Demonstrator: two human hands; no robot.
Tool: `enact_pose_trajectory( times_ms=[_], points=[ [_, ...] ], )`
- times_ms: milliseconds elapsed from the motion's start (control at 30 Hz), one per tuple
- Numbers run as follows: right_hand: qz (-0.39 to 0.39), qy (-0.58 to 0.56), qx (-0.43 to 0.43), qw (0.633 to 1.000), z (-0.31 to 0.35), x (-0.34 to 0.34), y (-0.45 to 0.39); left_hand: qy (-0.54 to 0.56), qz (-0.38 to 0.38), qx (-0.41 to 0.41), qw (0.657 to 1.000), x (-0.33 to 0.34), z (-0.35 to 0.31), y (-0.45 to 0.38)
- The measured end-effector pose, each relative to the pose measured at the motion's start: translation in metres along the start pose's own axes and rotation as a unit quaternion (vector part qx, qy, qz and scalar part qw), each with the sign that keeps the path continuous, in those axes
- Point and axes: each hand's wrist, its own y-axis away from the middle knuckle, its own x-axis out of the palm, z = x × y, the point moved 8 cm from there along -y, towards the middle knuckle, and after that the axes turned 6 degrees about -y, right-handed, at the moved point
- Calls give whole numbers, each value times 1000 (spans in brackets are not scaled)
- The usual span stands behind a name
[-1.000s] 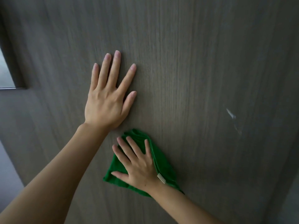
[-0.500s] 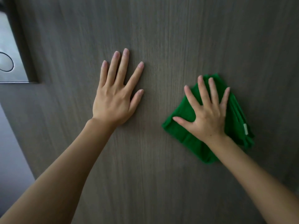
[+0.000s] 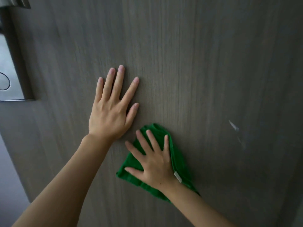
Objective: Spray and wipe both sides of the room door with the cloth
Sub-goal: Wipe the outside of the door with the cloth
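Observation:
The grey-brown wood-grain door [image 3: 188,54] fills the view. My left hand [image 3: 111,112] lies flat on it with fingers straight and spread. Just below and to the right, my right hand [image 3: 154,164] presses a folded green cloth [image 3: 177,154] flat against the door, fingers spread over it. The cloth has a small white tag at its right edge. No spray bottle is in view.
A metal lock plate [image 3: 6,76] with a round part sits at the door's left edge. A pale smear [image 3: 233,126] marks the door surface to the right of the cloth. A strip of grey wall shows at the lower left.
My right hand has slid the cloth down and left, from the right of my left hand to just below it. The left hand has stayed flat on the door.

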Motion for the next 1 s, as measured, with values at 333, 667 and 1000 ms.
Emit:
enact_pose_trajectory(
  times_ms=[333,667,1000],
  points=[
    [-24,43,-59,997,-90,-22,50,6,-8,-4,1000,-3,-1,0],
    [-79,11,100,992,-104,-67,-60,8,-1,-9,1000,-3,0,0],
    [-30,-33,-62,997,-37,-17,7,54,8,-93,994,-10,-20,-5]
  ],
)
